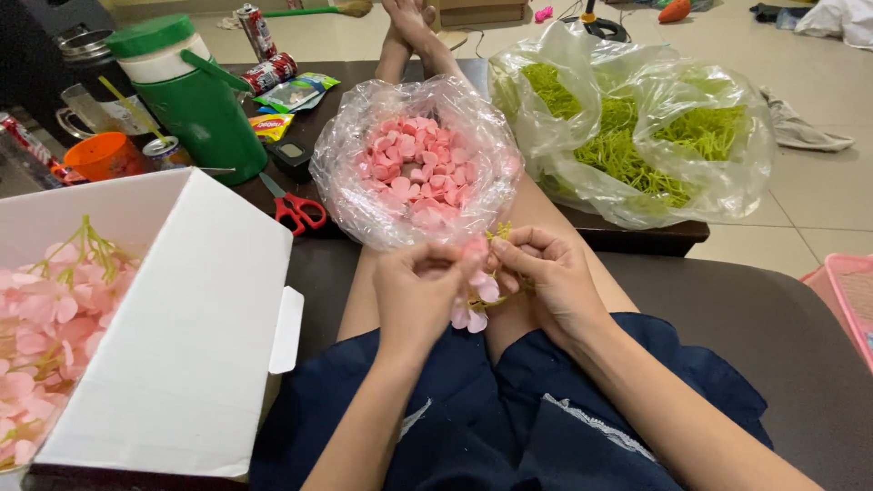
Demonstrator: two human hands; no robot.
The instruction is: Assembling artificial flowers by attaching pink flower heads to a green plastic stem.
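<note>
My left hand (pixel 420 289) and my right hand (pixel 547 273) meet over my lap, both pinching a small artificial flower sprig (pixel 476 293) with pink petals and a yellow-green stem. My fingers close on its top, and the petals hang below them. Just beyond my hands lies a clear plastic bag of loose pink petals (pixel 414 173), open at the top. To its right sits a bigger clear bag of green stems (pixel 637 136). At my left stands an open white cardboard box (pixel 182 327) holding finished pink flower sprigs (pixel 45 318).
A dark low table (pixel 637 238) carries a green jug (pixel 195 100), red scissors (pixel 293 207), an orange cup (pixel 105 156), cans and snack packets. My legs stretch over the table. A pink basket (pixel 850 291) sits at the right edge on the tiled floor.
</note>
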